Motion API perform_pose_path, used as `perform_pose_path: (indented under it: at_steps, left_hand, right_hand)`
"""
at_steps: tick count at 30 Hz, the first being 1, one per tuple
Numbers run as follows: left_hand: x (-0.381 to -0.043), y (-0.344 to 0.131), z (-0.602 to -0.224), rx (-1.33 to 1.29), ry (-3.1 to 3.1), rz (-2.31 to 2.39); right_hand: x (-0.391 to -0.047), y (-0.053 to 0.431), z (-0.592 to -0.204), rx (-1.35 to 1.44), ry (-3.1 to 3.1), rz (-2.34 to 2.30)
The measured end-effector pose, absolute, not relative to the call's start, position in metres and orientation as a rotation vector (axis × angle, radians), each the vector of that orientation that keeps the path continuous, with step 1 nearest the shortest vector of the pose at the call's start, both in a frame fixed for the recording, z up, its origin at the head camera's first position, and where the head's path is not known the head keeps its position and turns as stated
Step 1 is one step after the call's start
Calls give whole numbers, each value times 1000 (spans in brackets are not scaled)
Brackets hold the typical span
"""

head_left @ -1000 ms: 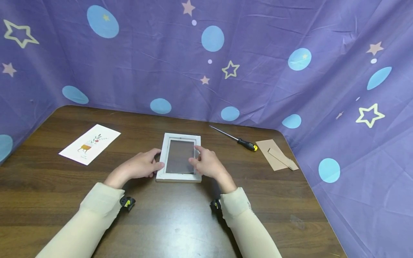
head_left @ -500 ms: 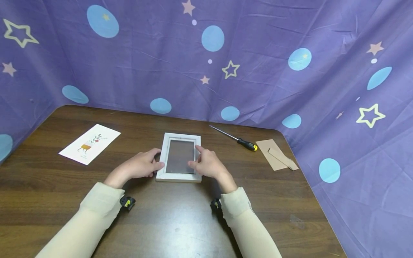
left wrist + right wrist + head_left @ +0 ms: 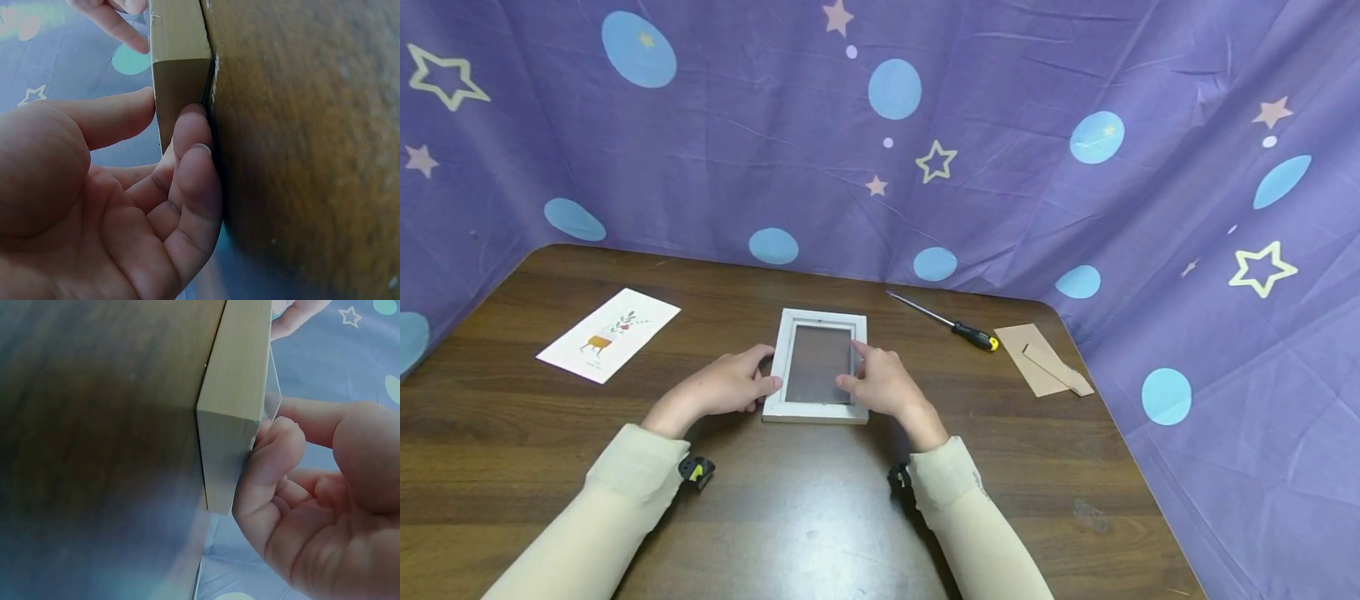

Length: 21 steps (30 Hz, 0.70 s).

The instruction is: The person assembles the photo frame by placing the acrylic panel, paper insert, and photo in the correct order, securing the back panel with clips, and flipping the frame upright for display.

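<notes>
A white picture frame (image 3: 781,367) lies flat in the middle of the table in the head view; its sides show as bare wood in both wrist views. My left hand (image 3: 730,383) grips its left side, thumb on the upper face and curled fingers against the outer edge. At the right side, my right hand (image 3: 883,382) pinches a clear pane (image 3: 273,384), whose edge stands slightly tilted above the frame in the right wrist view. In the head view the pane (image 3: 820,362) is hard to make out within the opening. The right index fingertip is partly hidden in the right wrist view.
A white card (image 3: 610,336) with a printed plant picture lies to the left. Behind and right is a screwdriver (image 3: 973,335) with a black and yellow handle. Farther right, a brown backing board (image 3: 1022,346) lies under a narrow cardboard strip (image 3: 1056,368). A purple curtain (image 3: 820,142) hangs behind the table.
My right thumb and index finger have shifted very slightly at the frame's right side. My left hand and the frame have stayed in place.
</notes>
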<state>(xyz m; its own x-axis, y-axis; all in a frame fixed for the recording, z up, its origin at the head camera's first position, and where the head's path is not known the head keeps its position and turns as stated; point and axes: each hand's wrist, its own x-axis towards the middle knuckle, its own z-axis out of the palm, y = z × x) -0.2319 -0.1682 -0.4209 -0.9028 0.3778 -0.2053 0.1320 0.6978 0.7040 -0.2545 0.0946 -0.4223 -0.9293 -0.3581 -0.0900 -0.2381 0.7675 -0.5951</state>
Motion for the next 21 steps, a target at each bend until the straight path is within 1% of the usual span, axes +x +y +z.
perform_pose_path:
  at_steps: [21]
  left_hand:
    - [-232, -168, -421, 401, 2571, 1033]
  right_hand:
    - [-252, 90, -422, -530, 2820, -765]
